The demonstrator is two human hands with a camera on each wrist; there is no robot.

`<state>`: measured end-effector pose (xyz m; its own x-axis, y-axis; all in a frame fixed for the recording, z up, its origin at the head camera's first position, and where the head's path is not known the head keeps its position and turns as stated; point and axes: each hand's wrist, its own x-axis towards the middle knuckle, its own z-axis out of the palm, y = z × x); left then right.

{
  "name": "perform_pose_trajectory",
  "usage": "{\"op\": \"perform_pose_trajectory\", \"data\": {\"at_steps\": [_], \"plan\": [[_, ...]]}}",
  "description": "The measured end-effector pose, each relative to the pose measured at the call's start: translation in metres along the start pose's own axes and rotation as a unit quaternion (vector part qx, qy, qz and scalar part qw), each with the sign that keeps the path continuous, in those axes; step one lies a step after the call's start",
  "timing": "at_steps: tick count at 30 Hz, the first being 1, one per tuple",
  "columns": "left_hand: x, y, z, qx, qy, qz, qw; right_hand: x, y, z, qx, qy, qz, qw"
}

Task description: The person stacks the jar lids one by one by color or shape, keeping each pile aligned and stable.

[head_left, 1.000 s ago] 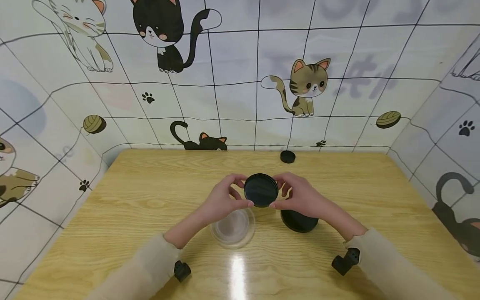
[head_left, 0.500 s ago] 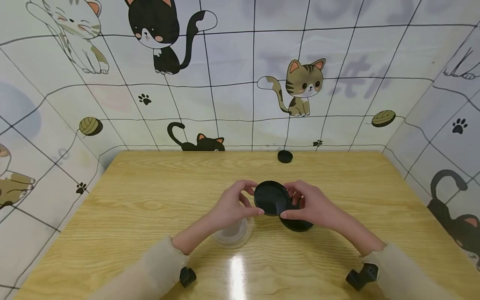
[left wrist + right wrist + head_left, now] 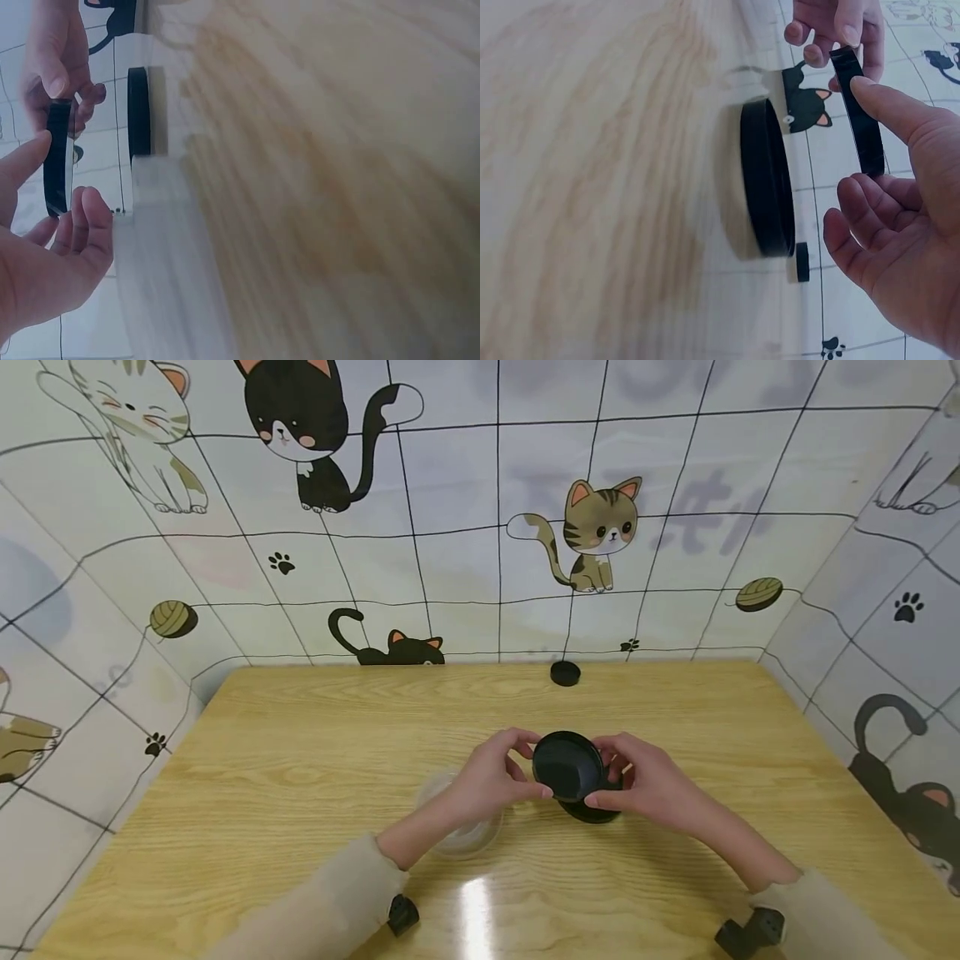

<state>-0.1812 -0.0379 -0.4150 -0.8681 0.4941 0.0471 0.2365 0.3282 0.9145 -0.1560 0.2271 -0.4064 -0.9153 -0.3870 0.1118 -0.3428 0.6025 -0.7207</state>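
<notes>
Both hands hold a round black lid (image 3: 567, 765) in the air, its shallow inside facing the head camera. The left hand (image 3: 497, 777) pinches its left edge between thumb and fingers; the right hand (image 3: 654, 783) pinches the right edge. Beneath it, a larger black lid (image 3: 591, 815) lies on the table, partly hidden by the held lid and right hand. In the right wrist view the held lid (image 3: 859, 112) is clearly apart from the larger lid (image 3: 766, 180). A clear round plastic container (image 3: 474, 839) stands below the left forearm, which covers part of it.
A small black round lid (image 3: 565, 673) lies at the far edge of the wooden table (image 3: 315, 735). Behind and at both sides hangs a white cloth (image 3: 465, 560) printed with cats and grid lines. Glare shows on the table's near part.
Both hands have moved the black lid to the right and slightly nearer, from beside the larger lid to over it. Other shifts in the scene come from slight head motion.
</notes>
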Motion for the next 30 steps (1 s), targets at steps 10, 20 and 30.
{"op": "perform_pose_trajectory", "data": {"at_steps": [10,20,30], "plan": [[0.006,0.001,0.018,0.017,-0.012,0.001,0.9998,-0.011,0.012,-0.003,0.001,0.006,0.024,0.9997],[0.013,0.002,0.028,0.036,-0.024,-0.004,0.999,-0.019,0.022,-0.004,-0.009,0.012,0.038,0.9992],[0.018,0.003,0.036,0.052,-0.036,-0.001,0.998,-0.024,0.028,-0.005,-0.02,0.022,0.035,0.999]]}}
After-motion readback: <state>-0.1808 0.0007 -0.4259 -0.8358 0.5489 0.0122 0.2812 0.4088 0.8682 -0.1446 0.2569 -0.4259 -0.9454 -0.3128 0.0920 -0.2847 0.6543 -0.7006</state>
